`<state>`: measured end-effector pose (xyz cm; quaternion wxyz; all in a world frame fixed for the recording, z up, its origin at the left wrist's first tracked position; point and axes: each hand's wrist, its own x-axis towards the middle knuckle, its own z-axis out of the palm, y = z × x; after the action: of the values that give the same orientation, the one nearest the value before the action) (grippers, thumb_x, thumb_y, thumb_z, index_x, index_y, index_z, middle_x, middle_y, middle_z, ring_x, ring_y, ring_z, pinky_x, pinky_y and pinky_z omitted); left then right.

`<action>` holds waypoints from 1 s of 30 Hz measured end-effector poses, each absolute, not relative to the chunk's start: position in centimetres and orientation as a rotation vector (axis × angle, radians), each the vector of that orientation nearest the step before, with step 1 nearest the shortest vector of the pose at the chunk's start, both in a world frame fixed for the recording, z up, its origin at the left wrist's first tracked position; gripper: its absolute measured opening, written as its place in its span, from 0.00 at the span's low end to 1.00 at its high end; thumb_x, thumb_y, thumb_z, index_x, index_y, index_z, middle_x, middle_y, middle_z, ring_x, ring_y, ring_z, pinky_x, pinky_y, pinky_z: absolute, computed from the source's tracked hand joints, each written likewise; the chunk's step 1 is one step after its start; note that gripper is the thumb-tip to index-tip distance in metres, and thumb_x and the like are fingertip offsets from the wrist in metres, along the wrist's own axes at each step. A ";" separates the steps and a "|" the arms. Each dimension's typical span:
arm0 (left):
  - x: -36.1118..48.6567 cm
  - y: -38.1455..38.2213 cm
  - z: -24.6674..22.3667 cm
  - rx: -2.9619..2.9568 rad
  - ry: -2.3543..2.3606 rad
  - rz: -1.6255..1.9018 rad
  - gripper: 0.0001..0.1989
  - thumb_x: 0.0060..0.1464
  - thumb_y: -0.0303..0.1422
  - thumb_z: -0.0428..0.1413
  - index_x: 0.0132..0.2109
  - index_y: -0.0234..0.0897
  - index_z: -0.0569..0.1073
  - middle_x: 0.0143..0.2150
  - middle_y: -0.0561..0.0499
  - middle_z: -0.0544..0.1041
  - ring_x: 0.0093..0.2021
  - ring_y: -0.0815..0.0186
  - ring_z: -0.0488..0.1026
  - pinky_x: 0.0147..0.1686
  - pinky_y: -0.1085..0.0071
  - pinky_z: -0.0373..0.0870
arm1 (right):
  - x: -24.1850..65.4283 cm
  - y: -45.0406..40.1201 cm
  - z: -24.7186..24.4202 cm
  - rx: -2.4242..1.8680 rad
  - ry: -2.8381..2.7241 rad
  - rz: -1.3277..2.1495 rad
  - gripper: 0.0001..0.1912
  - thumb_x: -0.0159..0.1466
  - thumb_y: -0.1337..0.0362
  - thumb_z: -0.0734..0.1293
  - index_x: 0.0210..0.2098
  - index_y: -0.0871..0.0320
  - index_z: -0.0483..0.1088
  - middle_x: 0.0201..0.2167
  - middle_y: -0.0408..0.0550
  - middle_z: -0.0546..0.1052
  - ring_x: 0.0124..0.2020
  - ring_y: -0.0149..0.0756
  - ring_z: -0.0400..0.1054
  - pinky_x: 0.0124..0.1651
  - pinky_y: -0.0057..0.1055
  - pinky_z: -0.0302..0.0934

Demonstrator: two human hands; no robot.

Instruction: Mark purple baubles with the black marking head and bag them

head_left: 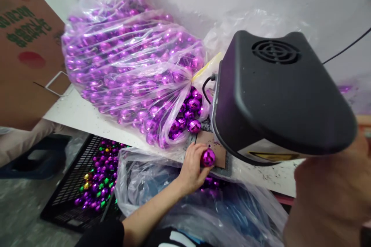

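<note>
My left hand [193,170] pinches a shiny purple faceted bauble [208,157] over a brown square plate [203,139] on the worktable, below the front of a black machine housing [278,100]. At the far right, my right hand [333,189] is blurred and close to the camera. Its fingers are hidden at the machine's right side, so what it touches cannot be made out. A large clear plastic bag [130,65] full of purple baubles lies behind my left hand. Several loose baubles [193,126] spill from its mouth near the plate.
On the floor at left, a black crate [60,197] holds purple, green and gold beads. A cardboard box [26,85] stands at the far left. Clear plastic sheeting [232,208] hangs below the table's front edge, over purple baubles. A black cable [348,46] runs along the wall.
</note>
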<state>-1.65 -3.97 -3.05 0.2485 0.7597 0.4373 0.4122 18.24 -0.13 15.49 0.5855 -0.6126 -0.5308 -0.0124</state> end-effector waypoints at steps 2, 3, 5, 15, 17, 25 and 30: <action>-2.5 -5.1 -2.5 2.129 1.115 1.032 0.32 0.61 0.43 0.58 0.66 0.38 0.59 0.61 0.37 0.67 0.63 0.50 0.65 0.65 0.45 0.59 | 18.6 1.9 15.9 -1.408 -1.214 -0.034 0.17 0.64 0.49 0.65 0.33 0.57 0.73 0.20 0.38 0.63 0.23 0.24 0.56 0.30 0.30 0.48; -3.0 -5.2 -2.0 2.141 1.072 0.995 0.36 0.59 0.47 0.60 0.67 0.37 0.58 0.62 0.36 0.66 0.64 0.49 0.63 0.65 0.46 0.59 | 18.8 2.7 16.0 -1.398 -1.203 -0.048 0.18 0.64 0.48 0.66 0.31 0.58 0.72 0.20 0.38 0.62 0.24 0.23 0.54 0.31 0.30 0.48; -3.6 -4.0 -1.1 2.150 1.061 0.998 0.39 0.58 0.51 0.59 0.68 0.36 0.57 0.63 0.36 0.65 0.64 0.50 0.63 0.64 0.49 0.62 | 18.8 3.6 15.9 -1.388 -1.192 -0.075 0.20 0.64 0.48 0.65 0.28 0.59 0.70 0.21 0.38 0.61 0.25 0.23 0.53 0.33 0.30 0.48; -3.0 4.5 1.5 2.028 1.552 0.836 0.20 0.61 0.34 0.58 0.58 0.35 0.69 0.54 0.39 0.75 0.54 0.51 0.72 0.56 0.53 0.69 | 18.7 3.4 15.9 -1.389 -1.182 -0.044 0.18 0.63 0.49 0.66 0.28 0.59 0.69 0.21 0.37 0.62 0.25 0.23 0.53 0.34 0.31 0.49; -3.1 3.0 1.2 1.681 1.357 0.917 0.24 0.61 0.39 0.58 0.61 0.37 0.66 0.55 0.43 0.75 0.51 0.56 0.74 0.53 0.58 0.73 | 18.6 3.3 16.1 -1.405 -1.184 -0.050 0.18 0.64 0.50 0.66 0.28 0.59 0.68 0.21 0.37 0.61 0.25 0.23 0.53 0.33 0.30 0.48; -2.2 1.4 -0.3 1.601 1.182 1.032 0.23 0.63 0.44 0.55 0.61 0.39 0.69 0.57 0.44 0.75 0.57 0.55 0.72 0.60 0.55 0.68 | 17.7 3.2 16.5 -1.372 -1.192 -0.045 0.18 0.65 0.52 0.65 0.28 0.59 0.67 0.20 0.36 0.58 0.23 0.21 0.51 0.29 0.26 0.47; -1.2 1.1 -1.7 1.932 1.154 1.077 0.21 0.63 0.41 0.55 0.59 0.37 0.70 0.59 0.39 0.73 0.60 0.52 0.70 0.60 0.51 0.68 | 17.9 3.3 16.5 -1.318 -1.200 -0.043 0.20 0.64 0.49 0.66 0.26 0.59 0.67 0.21 0.37 0.57 0.25 0.21 0.53 0.28 0.23 0.48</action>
<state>-1.24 1.11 -1.74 0.3178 0.7342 0.4386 0.4094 17.87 3.28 16.50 0.6282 -0.5752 -0.5237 -0.0188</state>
